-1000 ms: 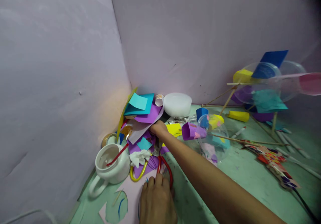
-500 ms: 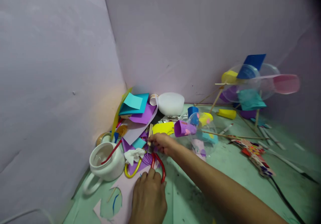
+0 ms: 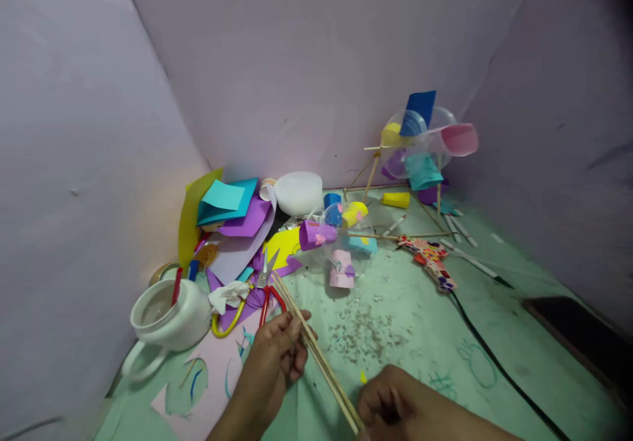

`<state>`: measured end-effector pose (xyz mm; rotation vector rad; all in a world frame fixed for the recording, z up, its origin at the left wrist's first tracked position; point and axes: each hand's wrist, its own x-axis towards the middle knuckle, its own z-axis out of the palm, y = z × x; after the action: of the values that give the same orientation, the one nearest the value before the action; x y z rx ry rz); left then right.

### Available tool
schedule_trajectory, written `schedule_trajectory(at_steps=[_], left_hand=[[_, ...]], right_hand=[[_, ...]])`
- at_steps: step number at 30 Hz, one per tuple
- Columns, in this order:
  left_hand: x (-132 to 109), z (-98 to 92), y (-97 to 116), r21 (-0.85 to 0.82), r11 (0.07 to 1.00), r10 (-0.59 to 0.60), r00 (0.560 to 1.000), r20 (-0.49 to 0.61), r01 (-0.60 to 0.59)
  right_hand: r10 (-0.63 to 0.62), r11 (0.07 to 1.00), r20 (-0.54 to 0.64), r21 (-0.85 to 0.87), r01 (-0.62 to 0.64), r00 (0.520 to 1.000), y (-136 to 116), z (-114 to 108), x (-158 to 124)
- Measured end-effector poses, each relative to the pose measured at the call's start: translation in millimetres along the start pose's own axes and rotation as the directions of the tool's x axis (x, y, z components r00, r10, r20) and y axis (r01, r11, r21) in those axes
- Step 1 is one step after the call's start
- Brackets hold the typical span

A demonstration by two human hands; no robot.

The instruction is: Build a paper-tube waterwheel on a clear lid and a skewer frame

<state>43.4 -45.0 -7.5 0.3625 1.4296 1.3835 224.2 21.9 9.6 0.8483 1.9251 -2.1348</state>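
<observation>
The thin wooden sticks (image 3: 324,364) are near the middle, pinched in the left hand's (image 3: 271,358) fingers. The right hand (image 3: 398,395) curls at their near end; can't tell if it grips. Green scribbles (image 3: 440,383), too messy to read, mark the table (image 3: 400,286) to the right.

Pale lilac walls (image 3: 306,85) stand on three sides of a light green worktop (image 3: 430,322), meeting at two corners under soft, dim light.

bare left hand (image 3: 274,352), bare right hand (image 3: 390,395)
</observation>
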Motion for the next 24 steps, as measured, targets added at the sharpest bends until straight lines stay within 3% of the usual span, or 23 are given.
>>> schedule_trajectory(at_steps=[5, 7, 9, 11, 13, 18, 24], left_hand=[[3.5, 32.0, 1.5, 0.019, 0.999, 0.035, 0.993, 0.111, -0.038], [4.1, 43.3, 6.4, 0.049, 0.997, 0.045, 0.989, 0.142, -0.053], [4.3, 53.5, 10.3, 0.088, 0.994, 0.047, 0.982, 0.185, -0.064], [4.3, 62.8, 11.2, 0.140, 0.987, 0.044, 0.967, 0.253, -0.082], [3.6, 71.1, 9.4, 0.207, 0.974, 0.026, 0.947, 0.321, -0.097], [-0.8, 84.6, 3.2, 0.347, 0.930, -0.012, 0.938, 0.348, -0.117], [0.5, 83.6, -4.6, 0.421, 0.902, -0.072, 0.932, 0.355, -0.091]], right_hand=[[0.010, 0.984, -0.013, -0.175, -0.012, 1.000, 10.9, -16.5, -22.0], [-0.059, 0.967, -0.098, -0.253, 0.032, 0.993, 4.0, -28.8, -25.5], [-0.190, 0.952, -0.248, -0.283, 0.117, 0.950, -6.9, -42.2, -24.5], [-0.272, 0.956, -0.372, -0.211, 0.205, 0.888, -18.4, -54.2, -18.4], [-0.260, 0.962, -0.415, -0.035, 0.270, 0.872, -27.8, -63.1, -8.8], [-0.241, 0.908, -0.378, 0.238, 0.345, 0.894, -34.4, -68.7, 13.4], [-0.231, 0.905, -0.350, 0.266, 0.333, 0.908, -26.1, -67.4, 19.8]])
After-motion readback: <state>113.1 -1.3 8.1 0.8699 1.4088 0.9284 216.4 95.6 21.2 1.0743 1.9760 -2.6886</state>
